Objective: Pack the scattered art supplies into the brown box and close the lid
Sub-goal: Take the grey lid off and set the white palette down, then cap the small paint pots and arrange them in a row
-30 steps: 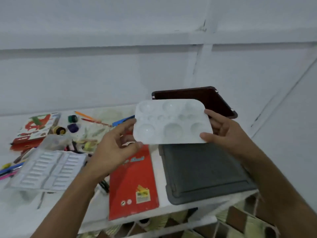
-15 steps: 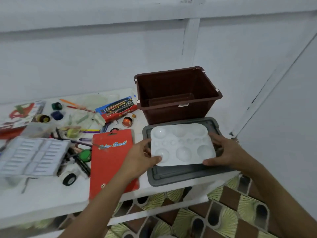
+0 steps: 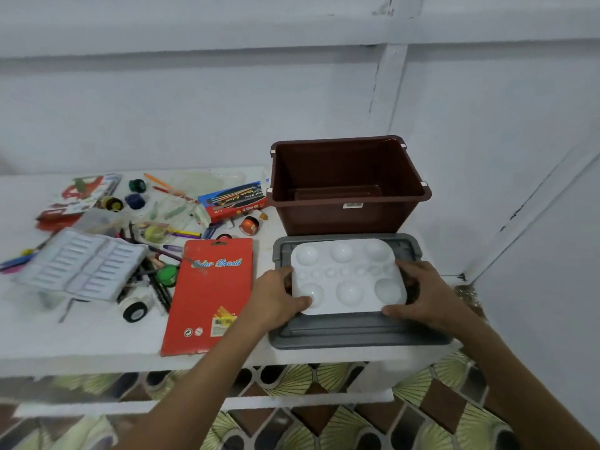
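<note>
gripping the white paint palette (image 3: 348, 277) by its short edges, the left hand (image 3: 276, 300) and right hand (image 3: 425, 297) hold it between them over the grey lid (image 3: 357, 329), just before the open brown box (image 3: 349, 185).

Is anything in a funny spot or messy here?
Yes. The white paint tray, held by both hands, sits over the grey lid, not in the brown box, which looks empty. Pencils and paint pots lie jumbled across the table.

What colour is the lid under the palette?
Grey; the lid lies flat on the table, clearest in the head view.
</note>
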Demonstrator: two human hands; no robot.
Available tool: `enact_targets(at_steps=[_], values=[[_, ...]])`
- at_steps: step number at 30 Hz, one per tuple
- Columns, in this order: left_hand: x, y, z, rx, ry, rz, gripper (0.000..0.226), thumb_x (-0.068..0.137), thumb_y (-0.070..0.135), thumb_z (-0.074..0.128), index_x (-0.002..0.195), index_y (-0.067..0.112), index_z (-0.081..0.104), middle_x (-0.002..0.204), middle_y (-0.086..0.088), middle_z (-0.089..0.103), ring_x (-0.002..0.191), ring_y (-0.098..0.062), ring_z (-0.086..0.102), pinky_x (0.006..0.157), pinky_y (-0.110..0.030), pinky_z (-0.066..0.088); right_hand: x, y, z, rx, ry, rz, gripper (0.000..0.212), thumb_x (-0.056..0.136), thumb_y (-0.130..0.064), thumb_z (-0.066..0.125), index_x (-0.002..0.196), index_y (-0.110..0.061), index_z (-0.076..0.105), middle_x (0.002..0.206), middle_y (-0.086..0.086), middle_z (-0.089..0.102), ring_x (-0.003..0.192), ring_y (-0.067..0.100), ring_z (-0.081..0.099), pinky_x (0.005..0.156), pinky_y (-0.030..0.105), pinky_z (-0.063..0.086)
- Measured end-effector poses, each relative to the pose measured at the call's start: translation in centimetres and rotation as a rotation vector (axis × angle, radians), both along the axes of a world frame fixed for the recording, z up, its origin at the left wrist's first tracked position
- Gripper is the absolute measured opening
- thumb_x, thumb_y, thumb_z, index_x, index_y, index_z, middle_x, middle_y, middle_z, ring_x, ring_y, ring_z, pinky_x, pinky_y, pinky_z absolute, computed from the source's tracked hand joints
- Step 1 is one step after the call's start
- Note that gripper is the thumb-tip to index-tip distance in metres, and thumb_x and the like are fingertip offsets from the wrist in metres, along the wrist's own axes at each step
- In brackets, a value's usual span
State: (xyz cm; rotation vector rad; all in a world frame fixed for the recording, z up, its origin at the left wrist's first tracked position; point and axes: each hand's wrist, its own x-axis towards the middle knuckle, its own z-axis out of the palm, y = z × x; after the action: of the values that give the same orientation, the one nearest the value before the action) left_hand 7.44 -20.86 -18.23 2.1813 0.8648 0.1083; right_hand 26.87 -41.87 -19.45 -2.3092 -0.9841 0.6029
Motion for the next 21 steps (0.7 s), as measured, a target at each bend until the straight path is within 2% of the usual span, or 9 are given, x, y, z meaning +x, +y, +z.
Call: enact_targets(at_steps=[2, 3, 6, 8, 11, 13, 15, 18, 21], values=[[-0.3, 0.2, 0.2, 0.001, 0.003, 0.03, 0.035, 0.074, 0.032, 0.078, 0.101, 0.016, 0.063, 0.086, 0.007, 0.062, 0.077, -0.011, 0.057, 0.053, -0.013, 0.036, -0.3, 0.1, 0.5, 0.057, -0.021, -0.001, 0.103, 0.052, -0.05, 0.086, 0.139, -0.029, 0.035, 0.121, -0.004, 0.031, 0.114, 0.018, 0.039, 0.103, 0.033, 0.038], [-0.5, 0.5, 0.6, 0.012, -0.001, 0.053, 0.036, 0.074, 0.033, 0.078, 0.102, 0.016, 0.063, 0.086, 0.006, 0.061, 0.077, -0.012, 0.057, 0.055, -0.017, 0.037, -0.7, 0.5, 1.1, 0.093, -0.023, 0.006, 0.098, 0.051, -0.049, 0.085, 0.135, -0.032, 0.038, 0.118, -0.003, 0.033, 0.11, 0.017, 0.041, 0.099, 0.032, 0.041], [-1.8, 2.0, 2.2, 0.049, -0.019, 0.147, 0.054, 0.076, 0.037, 0.076, 0.123, 0.018, 0.059, 0.097, 0.004, 0.059, 0.083, -0.014, 0.058, 0.068, -0.023, 0.042, -2.2, 3.1, 2.6, 0.215, -0.035, 0.07, 0.079, 0.053, -0.043, 0.087, 0.123, -0.036, 0.048, 0.106, -0.005, 0.044, 0.09, 0.008, 0.047, 0.075, 0.015, 0.04], [-3.2, 3.7, 3.4, 0.104, -0.031, 0.213, 0.054, 0.077, 0.038, 0.075, 0.124, 0.017, 0.059, 0.1, 0.003, 0.06, 0.087, -0.014, 0.058, 0.072, -0.025, 0.044, -3.9, 6.0, 3.7, 0.292, -0.053, 0.143, 0.069, 0.058, -0.035, 0.088, 0.118, -0.036, 0.053, 0.099, -0.009, 0.048, 0.083, 0.008, 0.049, 0.065, 0.011, 0.037], [-6.1, 7.2, 4.9, 0.147, -0.062, 0.31, 0.051, 0.076, 0.036, 0.075, 0.122, 0.018, 0.062, 0.099, 0.004, 0.061, 0.086, -0.011, 0.058, 0.071, -0.022, 0.04, -7.1, 11.6, 5.1, 0.373, 0.001, 0.263, 0.064, 0.063, -0.032, 0.086, 0.118, -0.033, 0.054, 0.097, -0.009, 0.049, 0.08, 0.006, 0.049, 0.063, 0.01, 0.04], [-8.2, 10.0, 5.5, 0.145, -0.071, 0.366, 0.05, 0.075, 0.036, 0.076, 0.12, 0.018, 0.064, 0.097, 0.004, 0.063, 0.084, -0.012, 0.061, 0.071, -0.024, 0.044, -9.3, 15.6, 5.7, 0.407, 0.061, 0.308, 0.061, 0.064, -0.029, 0.086, 0.118, -0.031, 0.056, 0.098, -0.007, 0.051, 0.078, 0.006, 0.049, 0.064, 0.011, 0.04], [-10.7, 13.2, 6.0, 0.139, -0.087, 0.417, 0.049, 0.075, 0.037, 0.077, 0.118, 0.017, 0.064, 0.097, 0.003, 0.063, 0.084, -0.014, 0.063, 0.074, -0.026, 0.049, -11.7, 19.9, 5.9, 0.42, 0.091, 0.345, 0.06, 0.065, -0.027, 0.085, 0.118, -0.028, 0.058, 0.1, -0.005, 0.053, 0.079, 0.009, 0.052, 0.067, 0.017, 0.043], [-14.9, 18.4, 6.1, 0.168, -0.102, 0.469, 0.046, 0.077, 0.034, 0.075, 0.118, 0.017, 0.064, 0.104, 0.0, 0.065, 0.09, -0.016, 0.063, 0.078, -0.027, 0.048, -15.2, 25.8, 5.7, 0.419, 0.103, 0.38, 0.054, 0.07, -0.025, 0.082, 0.119, -0.024, 0.059, 0.102, -0.001, 0.058, 0.085, 0.017, 0.059, 0.073, 0.026, 0.052], [-19.5, 23.8, 5.2, 0.229, -0.031, 0.502, 0.052, 0.077, 0.034, 0.074, 0.124, 0.014, 0.061, 0.117, -0.007, 0.061, 0.106, -0.022, 0.058, 0.086, -0.029, 0.044, -18.5, 31.1, 5.2, 0.336, 0.094, 0.363, 0.051, 0.077, -0.022, 0.076, 0.124, -0.016, 0.058, 0.106, 0.003, 0.059, 0.087, 0.017, 0.06, 0.064, 0.017, 0.05]])
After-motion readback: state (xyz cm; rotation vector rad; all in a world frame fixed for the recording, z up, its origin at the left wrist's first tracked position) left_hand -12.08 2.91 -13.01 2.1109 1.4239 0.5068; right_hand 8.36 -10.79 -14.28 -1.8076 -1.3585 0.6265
